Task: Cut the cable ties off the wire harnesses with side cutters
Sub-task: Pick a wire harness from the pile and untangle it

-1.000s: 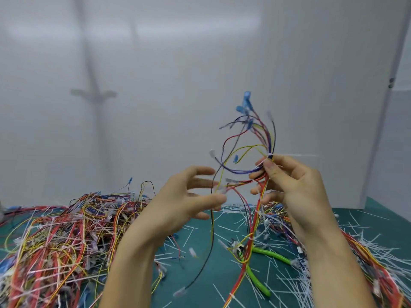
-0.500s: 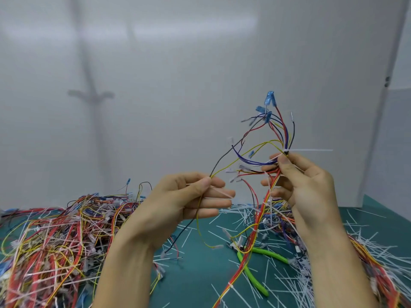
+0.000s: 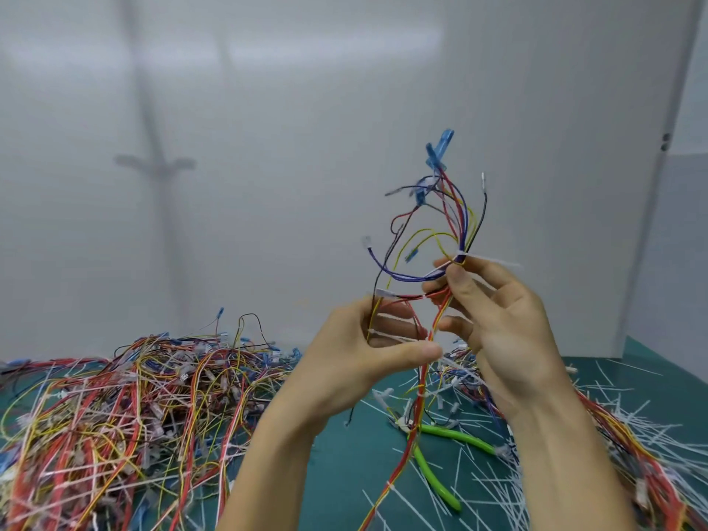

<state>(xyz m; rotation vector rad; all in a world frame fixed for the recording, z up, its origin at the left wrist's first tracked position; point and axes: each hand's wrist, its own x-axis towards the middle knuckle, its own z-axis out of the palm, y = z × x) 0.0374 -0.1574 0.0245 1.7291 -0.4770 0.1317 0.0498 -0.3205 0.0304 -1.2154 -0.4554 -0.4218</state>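
Red, yellow and orange wires lie in a big messy pile (image 3: 126,408) on the left side of the green counter (image 3: 344,473). Next comes the left hand (image 3: 367,350). Half a second ago it was lower and farther left; now it has moved up close to the right hand, and its fingers are curled around the loose wires of the wire harness (image 3: 433,270) held up in the air. A white cable tie (image 3: 387,335) sits by its fingers. The right hand (image 3: 494,320) pinches the bundle just under another cable tie (image 3: 465,257), which is still on, its tail sticking out to the right. Both hands are busy with wires, so I think the person is hunting for ties to cut. The side cutters (image 3: 440,465), with green handles, lie on the counter below, and no hand holds them. White cut ties (image 3: 479,488) are scattered on the right.
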